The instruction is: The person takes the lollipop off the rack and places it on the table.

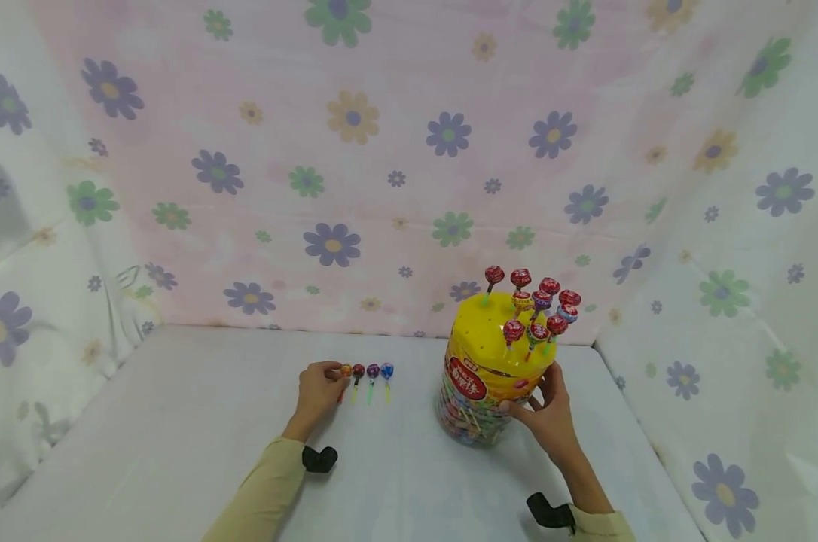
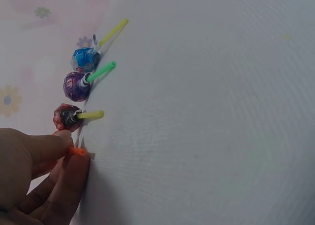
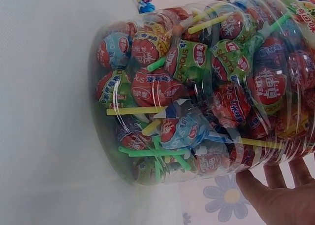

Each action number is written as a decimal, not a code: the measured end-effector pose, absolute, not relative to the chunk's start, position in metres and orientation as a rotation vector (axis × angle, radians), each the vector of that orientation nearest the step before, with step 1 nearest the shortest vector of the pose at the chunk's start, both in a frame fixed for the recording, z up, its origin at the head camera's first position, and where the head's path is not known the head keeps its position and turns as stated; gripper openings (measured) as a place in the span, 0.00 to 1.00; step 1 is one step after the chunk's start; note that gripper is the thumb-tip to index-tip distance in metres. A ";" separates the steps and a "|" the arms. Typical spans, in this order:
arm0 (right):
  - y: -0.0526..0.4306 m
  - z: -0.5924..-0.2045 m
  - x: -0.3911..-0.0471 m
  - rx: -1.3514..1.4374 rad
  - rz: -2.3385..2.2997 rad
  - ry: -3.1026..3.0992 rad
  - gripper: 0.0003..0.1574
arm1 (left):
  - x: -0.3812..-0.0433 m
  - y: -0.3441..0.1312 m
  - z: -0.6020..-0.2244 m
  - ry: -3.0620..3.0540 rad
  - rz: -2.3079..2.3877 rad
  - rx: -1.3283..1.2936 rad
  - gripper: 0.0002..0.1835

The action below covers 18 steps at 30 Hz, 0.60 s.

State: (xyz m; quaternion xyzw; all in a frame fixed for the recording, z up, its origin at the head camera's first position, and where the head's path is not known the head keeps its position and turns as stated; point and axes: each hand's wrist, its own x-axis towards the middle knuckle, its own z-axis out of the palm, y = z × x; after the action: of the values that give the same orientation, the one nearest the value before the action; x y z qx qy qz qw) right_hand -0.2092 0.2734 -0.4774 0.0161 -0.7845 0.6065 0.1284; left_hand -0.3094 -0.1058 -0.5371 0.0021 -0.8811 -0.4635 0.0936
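Note:
My left hand [image 1: 319, 393] pinches an orange lollipop [image 1: 346, 369] at the left end of a short row on the white table. In the left wrist view its orange stick [image 2: 77, 150] pokes out between thumb and fingers. Beside it lie a dark red lollipop [image 1: 358, 371], a purple one [image 1: 373, 370] and a blue one [image 1: 387, 369]. My right hand [image 1: 554, 421] holds the right side of a clear plastic jar [image 3: 197, 87] packed with wrapped lollipops. Several more lollipops [image 1: 541, 300] stand upright in holes of its yellow lid [image 1: 483, 339].
A flowered cloth [image 1: 355, 188] hangs behind the white table [image 1: 395, 482] and along both sides. The jar stands on the table's right half, near the back. Black wrist mounts [image 1: 321, 459] sit on both forearms.

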 end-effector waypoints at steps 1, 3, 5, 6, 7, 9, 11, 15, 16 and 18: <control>0.274 -0.478 -0.210 0.047 1.761 -2.281 0.58 | -0.309 -0.106 -0.538 -2.609 -1.379 0.006 0.15; 0.274 -0.478 -0.211 0.047 1.754 -2.280 0.58 | -0.310 -0.107 -0.540 -2.595 -1.397 0.007 0.16; 0.274 -0.479 -0.211 0.049 1.746 -2.280 0.58 | -0.310 -0.108 -0.541 -2.579 -1.423 0.006 0.17; 0.274 -0.479 -0.211 0.045 1.743 -2.282 0.58 | -0.310 -0.109 -0.542 -2.574 -1.431 0.006 0.17; 0.275 -0.479 -0.211 0.048 1.740 -2.281 0.58 | -0.310 -0.109 -0.542 -2.571 -1.437 0.007 0.18; 0.274 -0.478 -0.211 0.046 1.740 -2.283 0.58 | -0.309 -0.110 -0.541 -2.562 -1.451 0.011 0.19; 0.274 -0.478 -0.210 0.041 1.744 -2.281 0.58 | -0.307 -0.111 -0.540 -2.552 -1.483 0.017 0.21; 0.274 -0.477 -0.208 0.042 1.749 -2.280 0.58 | -0.303 -0.115 -0.540 -2.520 -1.602 0.050 0.22; 0.273 -0.477 -0.208 0.037 1.754 -2.281 0.58 | -0.303 -0.116 -0.540 -2.509 -1.633 0.053 0.23; 0.274 -0.477 -0.207 0.036 1.755 -2.284 0.58 | -0.303 -0.119 -0.541 -2.496 -1.673 0.061 0.23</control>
State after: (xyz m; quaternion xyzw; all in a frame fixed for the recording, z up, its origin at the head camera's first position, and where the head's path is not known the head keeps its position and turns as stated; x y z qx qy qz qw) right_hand -0.2074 0.2737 -0.4773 0.0122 -0.7861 0.6040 0.1303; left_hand -0.3032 -0.1189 -0.5412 0.0202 -0.8285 -0.5555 0.0680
